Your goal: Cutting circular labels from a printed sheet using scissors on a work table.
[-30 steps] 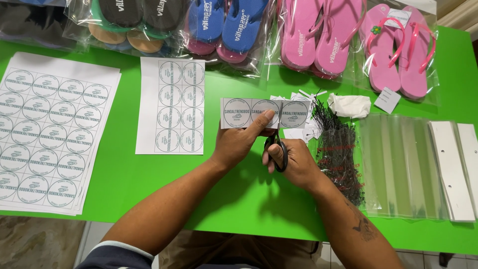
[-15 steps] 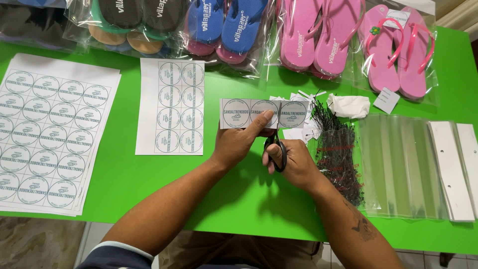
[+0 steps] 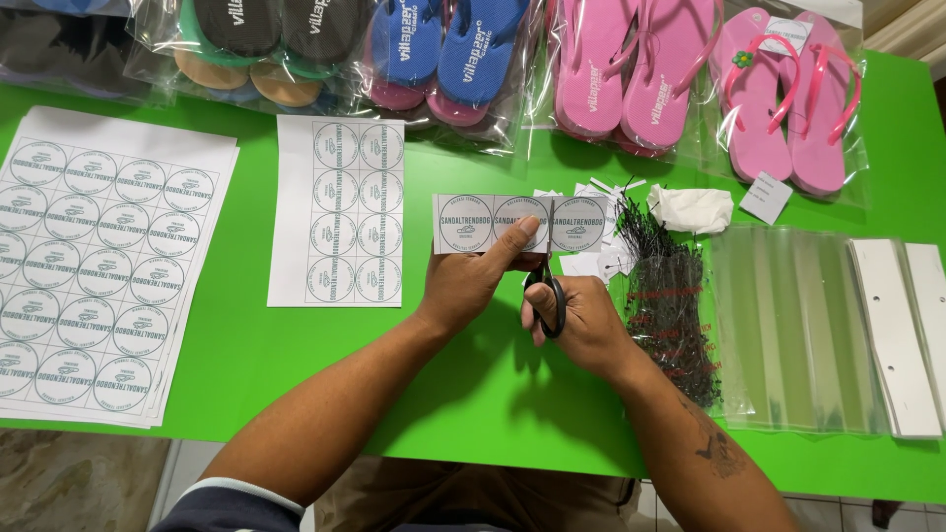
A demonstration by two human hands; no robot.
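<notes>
Bagged flip-flops [image 3: 611, 69], label sheets [image 3: 94, 266]

**Two bare hands meeting at mid-frame**

Both forearms are reaching up from the lower edge, converging. The left hand [image 3: 471, 281] is pinching with thumb extended upward and fingers [image 3: 522, 229] curled beneath. The right hand [image 3: 581, 320] is lying just beside it, fingers folded into a closed grip, wrist angled inward, a tattoo showing on the forearm.

Scissors [image 3: 547, 286] mid-cut through paper label strip [image 3: 493, 224]
</notes>
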